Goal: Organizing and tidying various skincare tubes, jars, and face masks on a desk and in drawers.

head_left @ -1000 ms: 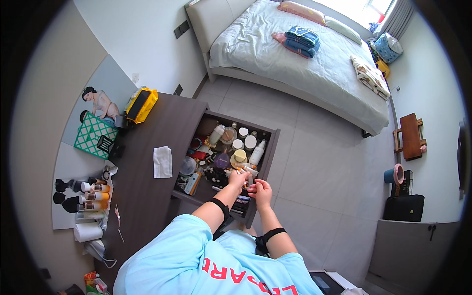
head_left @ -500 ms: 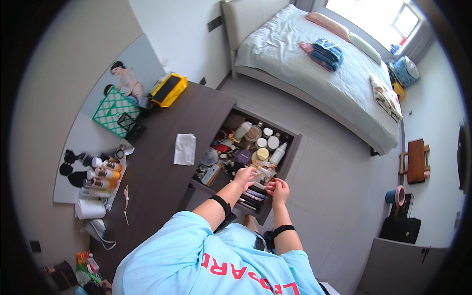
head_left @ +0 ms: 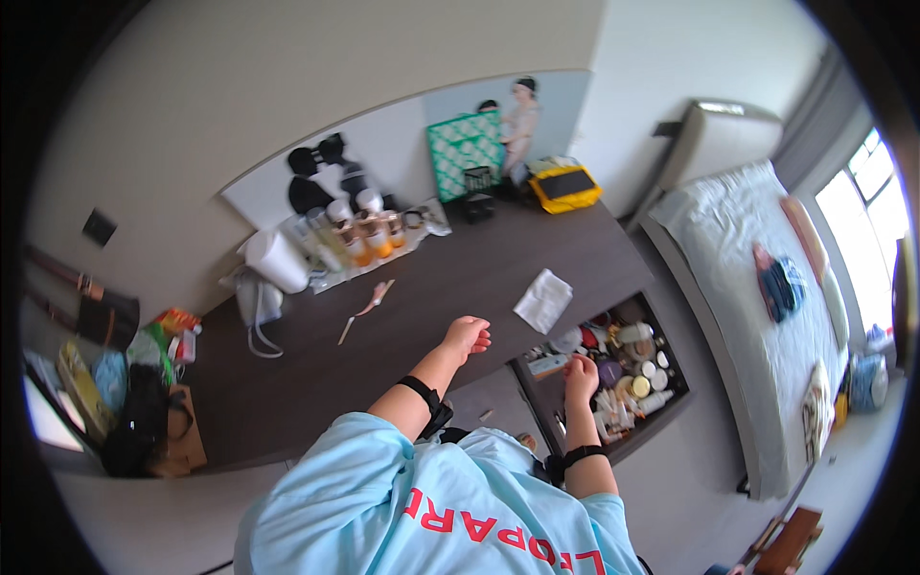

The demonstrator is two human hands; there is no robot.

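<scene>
The drawer (head_left: 661, 419) spreads around three o'clock of the half-curled right hand (head_left: 581, 379); the half-curled left hand (head_left: 465, 338) has moved over the counter (head_left: 613, 254); cannot tell what either holds.

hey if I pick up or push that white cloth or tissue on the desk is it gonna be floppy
Likely floppy: the white cloth or tissue looks thin and creased. It's probably light for its size, with little visible thickness. Pushed, it may slide or bunch rather than roll, since it lies flat on the desk.
</scene>
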